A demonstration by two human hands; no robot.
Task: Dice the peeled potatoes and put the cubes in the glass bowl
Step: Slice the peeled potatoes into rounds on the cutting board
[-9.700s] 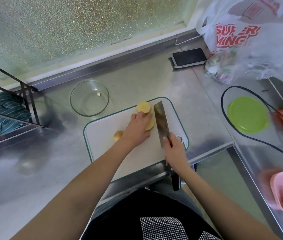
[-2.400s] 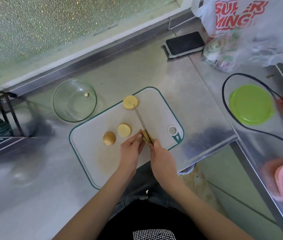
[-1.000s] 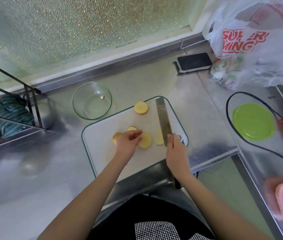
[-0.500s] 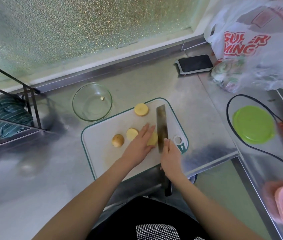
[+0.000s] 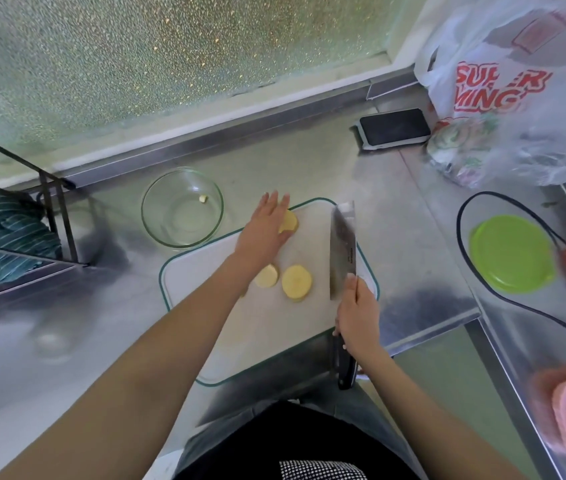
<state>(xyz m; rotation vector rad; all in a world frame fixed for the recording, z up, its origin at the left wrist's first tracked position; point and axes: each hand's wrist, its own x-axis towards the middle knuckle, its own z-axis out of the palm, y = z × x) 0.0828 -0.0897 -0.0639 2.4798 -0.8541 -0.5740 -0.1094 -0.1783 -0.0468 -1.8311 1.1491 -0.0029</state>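
kitchen | steel counter (image 5: 326, 168) | cutting board (image 5: 205, 271) | cleaver (image 5: 343, 251)

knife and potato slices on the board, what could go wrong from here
1. The left hand lies flat on the far potato slice with fingers straight; if the knife in the right hand comes down there, fingertips could get nicked.
2. The cutting board overhangs the steel counter edge and may tip or slide under chopping.

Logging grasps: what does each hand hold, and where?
Right hand grips the steel cleaver by its black handle. Left hand rests flat on a yellow potato slice.
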